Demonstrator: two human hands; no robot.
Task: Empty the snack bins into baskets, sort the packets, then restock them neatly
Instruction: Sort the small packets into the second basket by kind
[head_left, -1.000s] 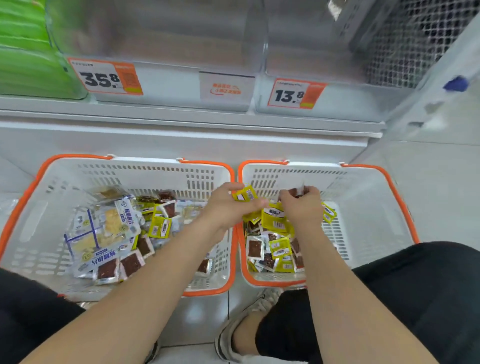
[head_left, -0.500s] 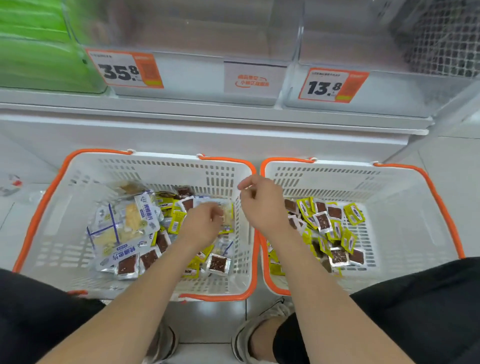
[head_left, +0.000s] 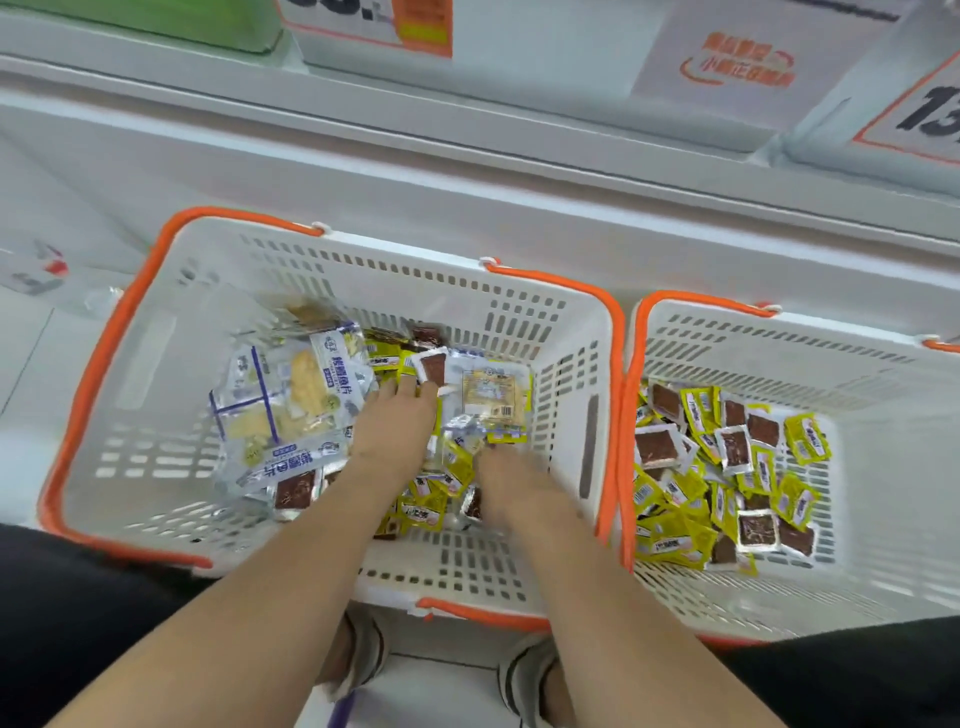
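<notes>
From my remote view, below the shelf (head_left: 467, 171), the left basket (head_left: 363, 270) holds large blue-and-white packets (head_left: 291, 405) mixed with small ones; the right basket (head_left: 779, 353) holds small yellow and brown packets (head_left: 727, 467). Both hands are in the left basket: left hand (head_left: 395, 421) fingertips touch a brown packet (head_left: 434, 368), right hand (head_left: 514, 483) is blurred; I cannot tell either grip

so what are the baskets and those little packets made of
Baskets: rigid white moulded plastic, matte, judging by the slotted walls; the orange rim looks like plastic too. Small packets: thin glossy film, yellow print with clear windows showing brown contents. Bigger blue-and-white bags: crinkled clear film, probably plastic.
</notes>
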